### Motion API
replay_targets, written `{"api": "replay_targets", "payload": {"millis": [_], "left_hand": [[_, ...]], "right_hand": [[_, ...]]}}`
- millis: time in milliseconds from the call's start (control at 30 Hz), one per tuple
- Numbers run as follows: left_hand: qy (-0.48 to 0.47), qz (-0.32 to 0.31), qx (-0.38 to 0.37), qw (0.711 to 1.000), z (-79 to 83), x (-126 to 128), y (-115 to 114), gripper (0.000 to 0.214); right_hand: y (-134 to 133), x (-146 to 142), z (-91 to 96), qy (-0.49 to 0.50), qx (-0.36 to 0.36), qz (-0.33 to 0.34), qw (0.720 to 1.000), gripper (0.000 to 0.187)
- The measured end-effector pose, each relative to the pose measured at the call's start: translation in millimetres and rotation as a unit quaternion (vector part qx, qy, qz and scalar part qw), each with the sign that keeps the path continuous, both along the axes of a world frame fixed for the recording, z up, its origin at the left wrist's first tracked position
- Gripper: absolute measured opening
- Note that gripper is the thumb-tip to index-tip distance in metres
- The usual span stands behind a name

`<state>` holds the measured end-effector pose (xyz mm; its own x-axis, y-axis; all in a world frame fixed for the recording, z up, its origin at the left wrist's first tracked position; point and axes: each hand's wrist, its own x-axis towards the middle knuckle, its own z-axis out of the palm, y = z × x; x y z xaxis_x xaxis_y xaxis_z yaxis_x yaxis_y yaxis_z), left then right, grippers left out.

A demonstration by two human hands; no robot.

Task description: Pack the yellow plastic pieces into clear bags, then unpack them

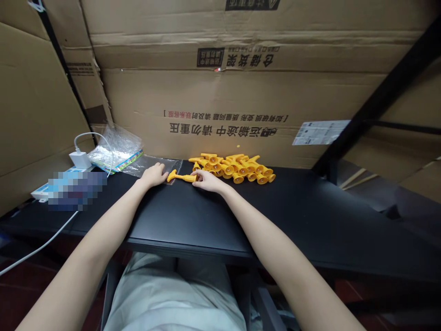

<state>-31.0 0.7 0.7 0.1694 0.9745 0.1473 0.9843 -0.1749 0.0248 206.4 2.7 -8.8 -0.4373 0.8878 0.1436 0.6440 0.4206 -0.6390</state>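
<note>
The right hand [209, 180] pinches one end of a yellow horn-shaped plastic piece [188, 178] between thumb and fingers, holding it lengthwise just above or on the black bench [186, 218]. The left hand [154, 175], palm down with its fingers bent, is at the other, flared end; whether it grips that end I cannot tell. Beneath and behind its fingers lies a clear plastic bag [146, 164]. Just beyond the right hand, a pile of yellow trumpet-shaped pieces [238, 168] lies against printed cardboard [220, 92], many flared mouths facing the person.
</note>
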Motion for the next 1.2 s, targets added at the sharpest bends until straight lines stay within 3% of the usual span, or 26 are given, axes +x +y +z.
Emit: {"api": "replay_targets", "payload": {"millis": [133,333,700,800,1000,1200], "left_hand": [[-0.018,-0.028,-0.043,0.999,1.9,6.5,-0.7,0.043],[-0.019,-0.045,-0.064,0.997,11.2,2.0,-1.1,0.029],[0.009,-0.026,-0.069,0.997,17.8,13.1,-13.6,0.048],[0.038,-0.032,-0.067,0.997,16.4,17.8,-16.0,0.044],[0.048,-0.034,-0.034,0.998,13.9,22.0,-16.5,0.046],[0.030,-0.054,0.054,0.997,21.1,25.5,-21.4,0.029]], "right_hand": [[0.6,-1.3,-1.9,0.016,0.000,0.006,1.000,0.035],[2.7,-1.5,-3.0,0.040,-0.021,0.010,0.999,0.034],[4.4,-4.7,-6.8,0.073,0.069,-0.067,0.993,0.025],[4.5,-5.3,-7.9,0.070,0.075,-0.069,0.992,0.024],[-0.1,-7.8,-5.4,0.069,0.067,-0.049,0.994,0.026],[-4.7,-16.7,-4.8,0.101,0.078,-0.052,0.990,0.029]]}}
